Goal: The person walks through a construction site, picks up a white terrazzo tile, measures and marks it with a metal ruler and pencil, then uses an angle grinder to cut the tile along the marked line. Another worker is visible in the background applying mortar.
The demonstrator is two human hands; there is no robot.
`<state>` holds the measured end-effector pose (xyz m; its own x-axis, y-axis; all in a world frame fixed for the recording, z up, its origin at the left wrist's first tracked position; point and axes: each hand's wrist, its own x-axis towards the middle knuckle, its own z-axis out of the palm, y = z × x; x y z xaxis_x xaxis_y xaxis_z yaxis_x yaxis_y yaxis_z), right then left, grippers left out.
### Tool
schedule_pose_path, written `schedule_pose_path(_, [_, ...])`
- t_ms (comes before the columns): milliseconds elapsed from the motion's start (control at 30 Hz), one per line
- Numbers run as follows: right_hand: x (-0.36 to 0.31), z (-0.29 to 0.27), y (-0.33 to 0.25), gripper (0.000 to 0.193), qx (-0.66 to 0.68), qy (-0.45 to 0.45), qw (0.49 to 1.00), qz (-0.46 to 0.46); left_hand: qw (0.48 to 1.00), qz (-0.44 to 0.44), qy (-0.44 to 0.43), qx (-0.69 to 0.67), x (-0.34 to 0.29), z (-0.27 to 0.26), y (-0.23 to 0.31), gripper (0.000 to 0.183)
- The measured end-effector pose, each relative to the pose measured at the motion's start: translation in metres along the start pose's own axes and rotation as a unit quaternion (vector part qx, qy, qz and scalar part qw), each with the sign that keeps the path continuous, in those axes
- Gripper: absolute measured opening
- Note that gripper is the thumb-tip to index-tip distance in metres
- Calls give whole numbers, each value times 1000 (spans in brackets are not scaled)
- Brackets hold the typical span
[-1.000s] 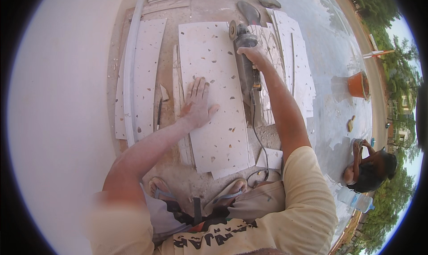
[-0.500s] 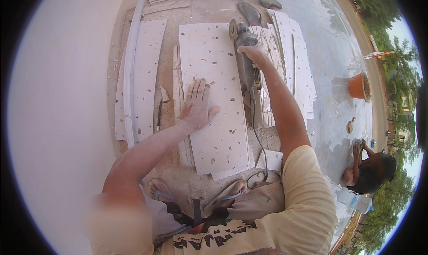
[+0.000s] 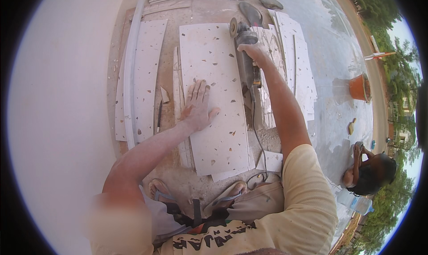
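Note:
A long white tile (image 3: 220,137) with brown and grey chips in it lies in front of me, on top of other pieces. My left hand (image 3: 197,107) rests flat on its left half, fingers stretched out and holding nothing. At the tile's far right edge, my right hand (image 3: 252,51) is wrapped round the front part of a dark angle grinder (image 3: 245,70). The grinder's disc (image 3: 233,28) points away from me, beside the tile's far right corner. A black cord (image 3: 254,125) runs from the grinder back toward my right foot.
Further speckled tiles (image 3: 149,76) lie at left under a long pale metal bar (image 3: 130,76), with a dark pencil-like stick (image 3: 159,116) nearby. Stacked tile strips (image 3: 303,67) lie at right. Beyond are an orange bucket (image 3: 359,87), dark footwear (image 3: 250,14) and a crouching person (image 3: 370,170).

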<state>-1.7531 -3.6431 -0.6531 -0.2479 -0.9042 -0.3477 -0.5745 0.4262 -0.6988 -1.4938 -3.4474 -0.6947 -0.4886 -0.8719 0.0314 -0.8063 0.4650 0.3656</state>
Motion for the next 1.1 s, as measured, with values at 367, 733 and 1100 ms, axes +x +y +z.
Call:
schedule_pose_path(367, [-7, -3, -13, 60, -10, -8, 1000, 26, 1000, -8, -16, 5, -1, -2, -1, 84])
schedule_pose_path(733, [3, 1, -13, 56, -1, -21, 999, 33, 1000, 4, 16, -15, -2, 0, -3, 84])
schedule_pose_path(1100, [10, 0, -18, 58, -7, -20, 999, 32, 1000, 3, 13, -20, 0, -1, -3, 84])
